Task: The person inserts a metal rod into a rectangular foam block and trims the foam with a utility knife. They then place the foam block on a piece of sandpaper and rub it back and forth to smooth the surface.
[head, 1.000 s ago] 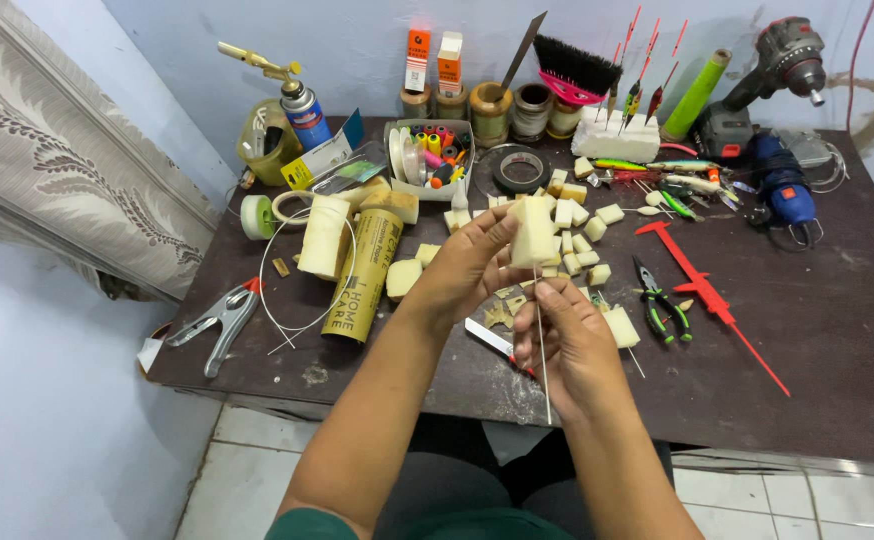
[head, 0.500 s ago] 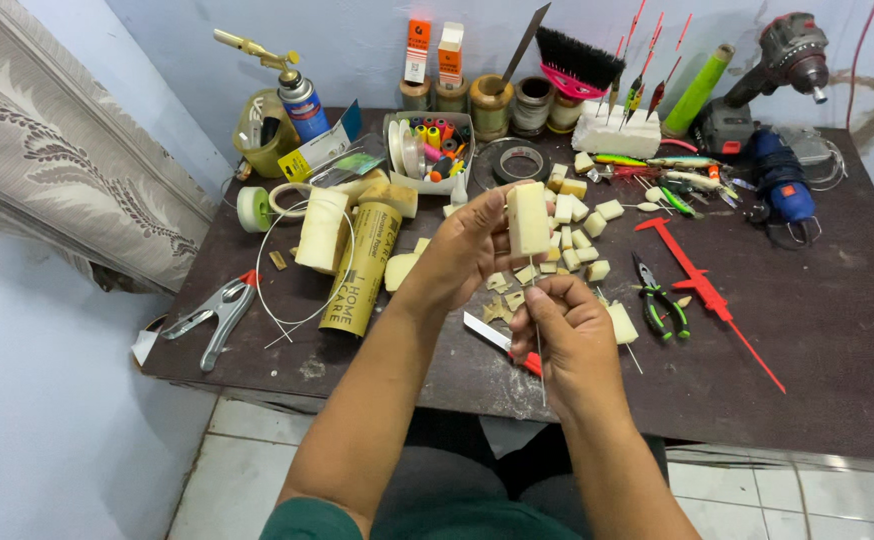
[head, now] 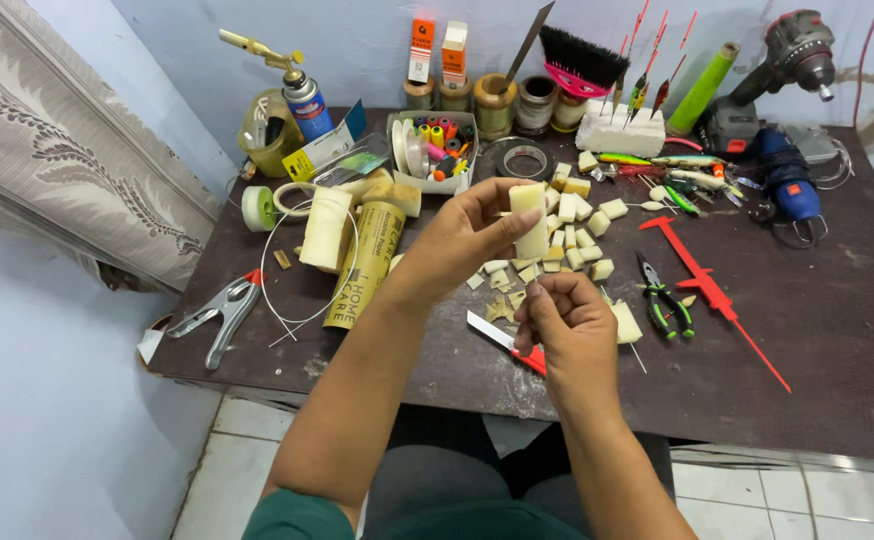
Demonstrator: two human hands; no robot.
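Pale cream foam block [head: 530, 218] standing upright above the dark table [head: 837, 330], pinched between thumb and fingers of the left hand [head: 467, 235], closed snugly round its lower half. Just below, right hand [head: 569, 325] curling its fingertips together on something thin; too small to tell what, though a fine stick [head: 637, 357] is poking out beside it. Lying under that hand, a red-handled knife [head: 505, 342], partly covered by the knuckles. Sitting scattered behind the block, cut foam pieces [head: 582, 235] and small shavings [head: 505, 305]. Resting further back, a white tray [head: 433, 150] holding bright coloured bits and a clear disc, contents crowding too tightly to sort. Standing to its left, a yellowish cup [head: 262, 145] with dark tools poking out, half hidden by a blue gas torch [head: 302, 95]. Lying to the right, pliers [head: 665, 300] and a red caliper [head: 712, 290]. Lying at the left edge, a spring clamp [head: 219, 315]
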